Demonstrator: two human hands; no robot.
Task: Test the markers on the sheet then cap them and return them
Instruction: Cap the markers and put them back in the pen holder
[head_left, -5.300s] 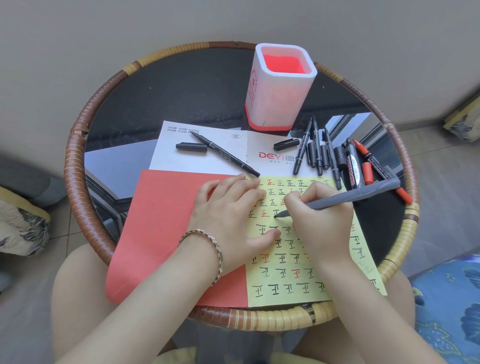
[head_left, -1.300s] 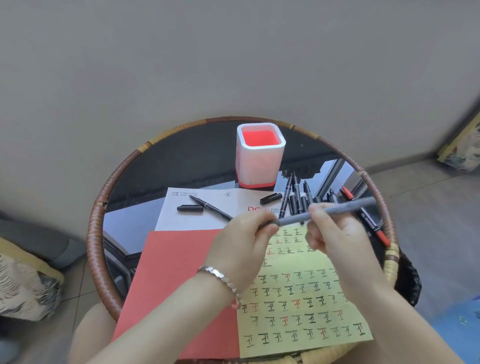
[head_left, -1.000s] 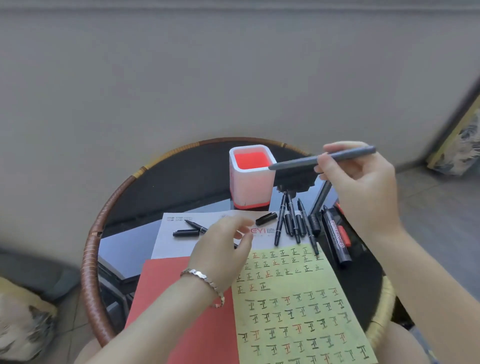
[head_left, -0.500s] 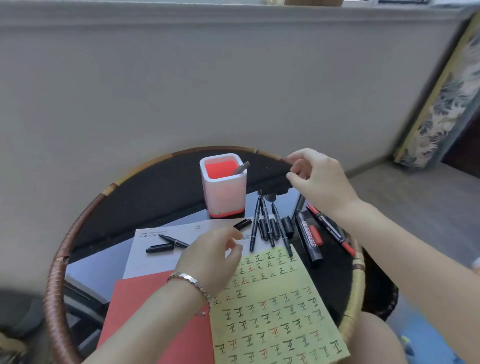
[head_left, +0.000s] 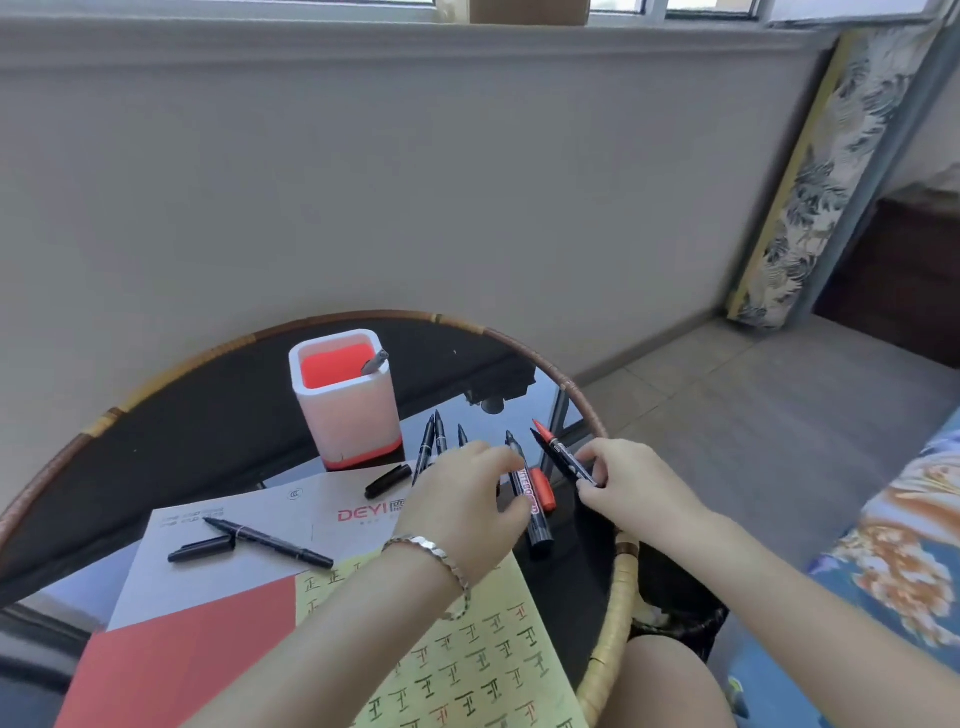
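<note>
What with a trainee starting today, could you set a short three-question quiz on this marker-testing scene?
1. True or false: the grey marker stands in the pen holder.
2. What does the right hand pinch?
A) a red-tipped marker
B) a loose black cap
C) the yellow sheet
3. Fill in: the thin black pen on the white paper lies ___, with its cap beside it.

Key: 1 true; 2 A; 3 uncapped.
</note>
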